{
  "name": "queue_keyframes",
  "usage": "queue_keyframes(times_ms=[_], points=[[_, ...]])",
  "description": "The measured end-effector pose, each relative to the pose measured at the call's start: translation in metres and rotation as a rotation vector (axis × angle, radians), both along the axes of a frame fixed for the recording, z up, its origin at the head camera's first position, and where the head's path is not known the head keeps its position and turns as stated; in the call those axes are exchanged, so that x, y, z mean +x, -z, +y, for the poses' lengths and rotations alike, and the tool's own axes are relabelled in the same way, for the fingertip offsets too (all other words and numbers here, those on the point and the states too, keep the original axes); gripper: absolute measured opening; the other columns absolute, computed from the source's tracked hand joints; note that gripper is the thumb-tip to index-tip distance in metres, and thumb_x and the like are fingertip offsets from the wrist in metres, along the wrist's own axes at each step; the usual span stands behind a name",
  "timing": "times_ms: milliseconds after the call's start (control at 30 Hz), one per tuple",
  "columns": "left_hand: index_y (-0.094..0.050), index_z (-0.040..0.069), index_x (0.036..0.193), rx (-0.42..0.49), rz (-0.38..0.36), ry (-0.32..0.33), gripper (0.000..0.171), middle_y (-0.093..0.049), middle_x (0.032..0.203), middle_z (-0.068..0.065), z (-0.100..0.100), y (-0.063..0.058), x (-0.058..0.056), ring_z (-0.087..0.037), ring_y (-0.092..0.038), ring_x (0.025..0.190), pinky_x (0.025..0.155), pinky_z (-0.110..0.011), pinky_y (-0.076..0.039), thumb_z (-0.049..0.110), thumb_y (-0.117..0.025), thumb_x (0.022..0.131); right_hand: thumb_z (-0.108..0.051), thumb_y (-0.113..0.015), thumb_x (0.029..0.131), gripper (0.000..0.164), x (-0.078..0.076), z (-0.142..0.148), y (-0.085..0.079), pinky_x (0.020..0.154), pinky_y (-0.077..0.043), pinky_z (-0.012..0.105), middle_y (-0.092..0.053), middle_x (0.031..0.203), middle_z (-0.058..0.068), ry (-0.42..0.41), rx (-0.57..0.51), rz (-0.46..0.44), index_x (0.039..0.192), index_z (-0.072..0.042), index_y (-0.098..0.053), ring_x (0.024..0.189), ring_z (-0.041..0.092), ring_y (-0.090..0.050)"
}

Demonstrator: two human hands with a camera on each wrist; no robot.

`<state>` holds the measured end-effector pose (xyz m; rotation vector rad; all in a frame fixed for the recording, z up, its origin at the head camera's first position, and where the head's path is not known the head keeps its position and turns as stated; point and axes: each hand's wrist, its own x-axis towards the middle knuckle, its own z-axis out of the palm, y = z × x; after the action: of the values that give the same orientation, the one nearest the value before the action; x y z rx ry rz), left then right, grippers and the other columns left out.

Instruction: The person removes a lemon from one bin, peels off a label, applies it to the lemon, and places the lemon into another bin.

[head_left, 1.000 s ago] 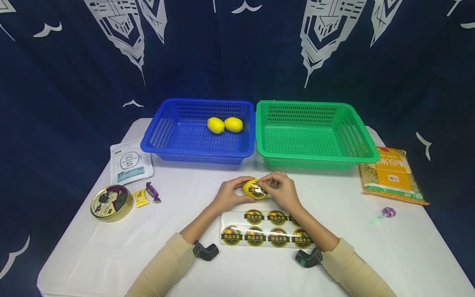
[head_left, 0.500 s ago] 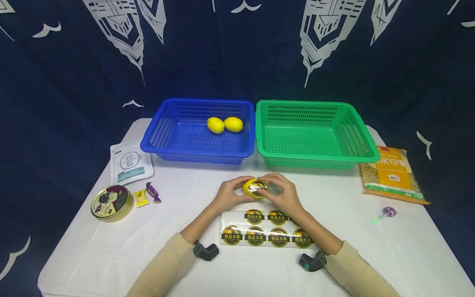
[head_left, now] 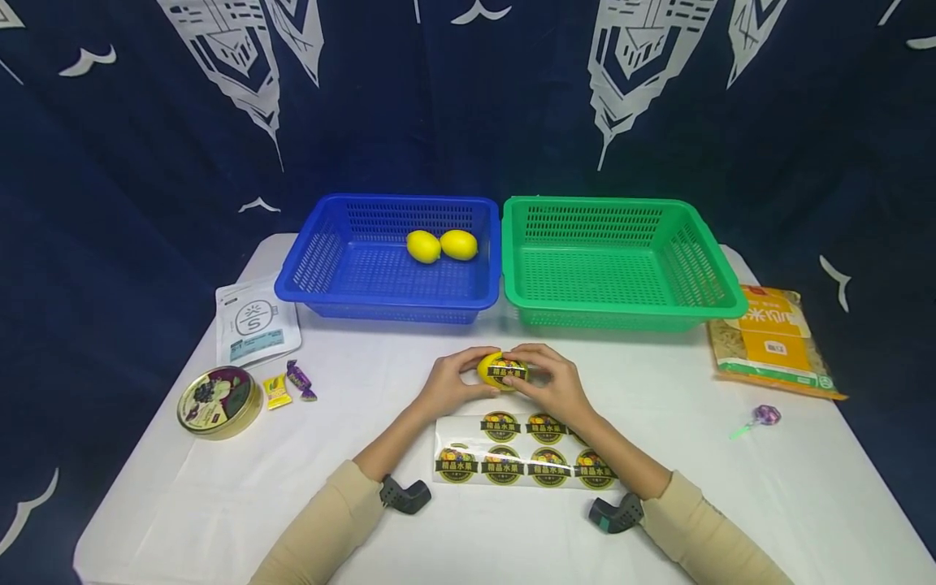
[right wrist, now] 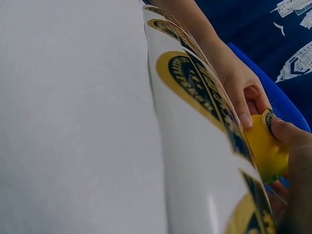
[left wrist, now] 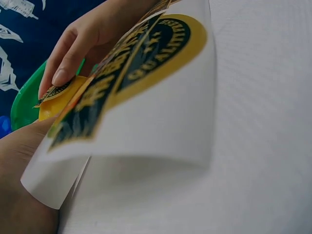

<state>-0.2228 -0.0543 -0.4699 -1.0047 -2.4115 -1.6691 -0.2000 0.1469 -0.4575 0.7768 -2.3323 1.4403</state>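
Two hands at once, left hand and right hand: both on the one lemon, and there it is, right between them, in front of the person over the white desk!
Left hand: holding the lemon, fingers over its far side, thumb along the near side, a snug grip.
Right hand: narrow too, fingers curved at the lemon's far side, thumb right there on the black-and-gold sticker.
Sticker: on the lemon, between the hands, and in the wrist views one pointed end juts out from the peel.
Sticker sheet: just on the person's side of both hands, the right forearm crossing its right part.
Blue basket: beyond the left hand, two more lemons inside, side by side.
Green basket: beyond the right hand, beside the blue one.
Round tin: well left of the left hand, a yellow sweet and a purple sweet nearer in.
Lollipop: well right of the right hand.
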Motion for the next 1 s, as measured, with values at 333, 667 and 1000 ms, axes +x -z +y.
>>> queue_keyframes(times_ms=[333, 667, 1000], points=[[-0.055, -0.005, 0.121, -0.034, -0.031, -0.007, 0.058, -0.058, 0.119, -0.020, -0.001, -0.002, 0.001, -0.031, -0.059, 0.104, 0.094, -0.040, -0.045, 0.001, -0.079, 0.069, 0.000, -0.078, 0.071, 0.042, -0.011, 0.006, 0.027, 0.080, -0.053, 0.031, -0.058, 0.115, 0.017, -0.070, -0.086, -0.043, 0.110, 0.002, -0.063, 0.105, 0.031, -0.057], [-0.058, 0.003, 0.122, 0.035, -0.326, 0.009, 0.040, -0.057, 0.124, -0.012, -0.004, -0.004, -0.006, -0.027, -0.057, 0.109, 0.086, -0.028, -0.050, 0.022, -0.066, 0.087, -0.007, -0.079, 0.072, 0.047, -0.018, 0.010, 0.046, 0.082, -0.051, 0.026, -0.058, 0.119, 0.008, -0.076, -0.092, -0.011, 0.117, -0.007, -0.063, 0.108, 0.024, -0.056], [-0.066, 0.014, 0.110, 0.095, -0.409, -0.059, 0.041, -0.065, 0.111, -0.002, -0.001, 0.025, -0.023, -0.014, -0.063, 0.098, 0.084, -0.027, -0.051, 0.037, -0.074, 0.077, 0.003, -0.076, 0.072, 0.045, -0.002, 0.005, 0.014, 0.084, -0.051, 0.032, -0.057, 0.116, 0.021, -0.103, -0.071, -0.046, 0.113, 0.008, -0.060, 0.108, 0.032, -0.055]])
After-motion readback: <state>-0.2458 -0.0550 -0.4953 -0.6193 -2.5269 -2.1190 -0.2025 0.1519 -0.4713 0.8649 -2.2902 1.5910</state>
